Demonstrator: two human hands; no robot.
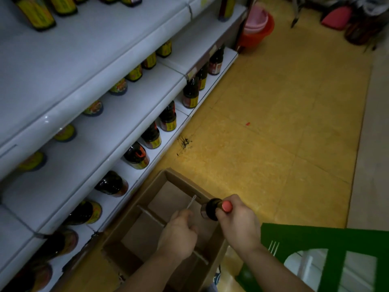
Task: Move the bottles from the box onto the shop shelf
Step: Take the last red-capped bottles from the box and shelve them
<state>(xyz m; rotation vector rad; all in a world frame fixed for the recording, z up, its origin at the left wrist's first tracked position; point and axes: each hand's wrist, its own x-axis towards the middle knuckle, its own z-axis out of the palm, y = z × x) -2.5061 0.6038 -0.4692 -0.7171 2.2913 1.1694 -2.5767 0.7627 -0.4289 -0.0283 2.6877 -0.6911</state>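
Clamped around the neck of a dark bottle [211, 209], just under its pink cap, the right hand [240, 223] holds it above the right edge of the cardboard box [134, 205]. The bottle seems to hang roughly upright, its long axis running away from the camera, cap nearest the lens and base toward the box floor. Beside it, the left hand [179, 234] is curled loosely inside the box, fingers resting on or pinching a cardboard divider strip; whether it grips firmly I cannot tell. The compartments that show look empty. Beyond and to the left, the bottom shelf [168, 142] carries a row of similar dark bottles with yellow labels, with free space along its front. So the target lies left and forward of the held bottle, and the right hand would have to cross over the box and past the left hand to reach it.
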